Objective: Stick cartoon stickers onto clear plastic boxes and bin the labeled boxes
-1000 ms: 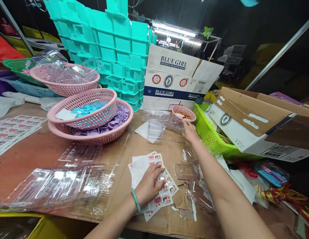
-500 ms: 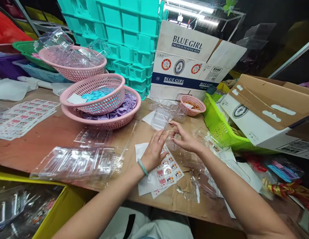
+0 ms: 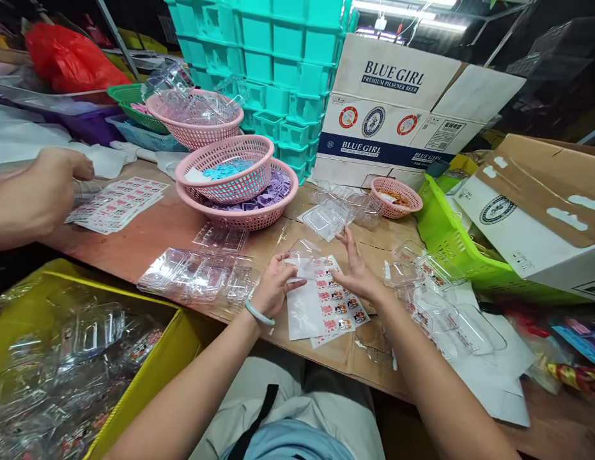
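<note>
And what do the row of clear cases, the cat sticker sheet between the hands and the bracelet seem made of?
Clear cases: probably thin, glossy plastic; transparent, with bright reflections.
Sticker sheet: likely paper or film, smooth; flat, with printed pictures.
Bracelet: smooth, pale green; perhaps stone, glass or plastic, I cannot tell.

Single view, from camera worn on person's head. Looked forward and down across surface [image 3: 110, 249], from above lap [image 3: 345, 402], which filled bottom centre. Forearms [image 3: 436, 377] crossed bottom edge, close to lens. Sticker sheets [image 3: 333, 300] lay just below picture's middle, at short range. Crate stack [image 3: 273, 70] and white carton [image 3: 374, 121] stood farther off; top edge cut crate stack. Field was wide: yellow bin [image 3: 134, 382] ran out at left and bottom, open carton [image 3: 546, 191] at right.
</note>
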Demonstrator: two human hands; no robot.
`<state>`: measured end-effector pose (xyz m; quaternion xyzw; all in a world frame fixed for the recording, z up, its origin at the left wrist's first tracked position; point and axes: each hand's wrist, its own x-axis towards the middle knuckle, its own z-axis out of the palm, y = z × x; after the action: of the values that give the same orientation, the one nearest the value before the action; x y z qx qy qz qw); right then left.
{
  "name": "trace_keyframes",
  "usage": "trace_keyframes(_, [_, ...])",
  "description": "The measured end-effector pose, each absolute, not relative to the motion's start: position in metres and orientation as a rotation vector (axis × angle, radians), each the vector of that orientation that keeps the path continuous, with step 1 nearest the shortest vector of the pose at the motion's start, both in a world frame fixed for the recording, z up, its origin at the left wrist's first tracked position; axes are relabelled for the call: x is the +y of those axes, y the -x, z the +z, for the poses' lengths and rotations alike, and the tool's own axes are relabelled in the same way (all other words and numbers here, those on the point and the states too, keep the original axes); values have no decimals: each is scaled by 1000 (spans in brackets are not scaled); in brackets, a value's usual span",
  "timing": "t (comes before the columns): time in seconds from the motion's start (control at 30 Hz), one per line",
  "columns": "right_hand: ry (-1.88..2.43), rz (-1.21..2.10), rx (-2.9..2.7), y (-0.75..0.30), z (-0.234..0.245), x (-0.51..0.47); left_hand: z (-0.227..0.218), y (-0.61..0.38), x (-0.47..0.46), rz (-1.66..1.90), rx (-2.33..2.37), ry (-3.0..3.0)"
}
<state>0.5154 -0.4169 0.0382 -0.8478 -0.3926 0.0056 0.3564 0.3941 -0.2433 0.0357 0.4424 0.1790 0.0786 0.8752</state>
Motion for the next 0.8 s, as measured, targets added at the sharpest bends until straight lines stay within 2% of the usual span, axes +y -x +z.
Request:
trace_keyframes(0.1, [1962, 302, -1171, -504, 40, -414, 39, -385, -245, 2, 304, -945])
trace_keyframes(0.17, [1961, 404, -1073, -509, 39, -416, 37, -380, -243, -34, 277, -952])
trace_keyframes(0.33, [2372, 95, -734, -555, 30, -438, 30, -375, -236, 14, 414, -730])
trace_keyframes(0.4, [2401, 26, -736, -556, 32, -442, 30, -375, -236, -7, 486, -547])
trace_keyframes(0.6, [1821, 399, -993, -476, 36, -431, 38, -369, -245, -187, 445, -305])
trace_keyframes(0.8, [1660, 572, -739, -453, 26, -445, 34, -351, -256, -109, 360, -935])
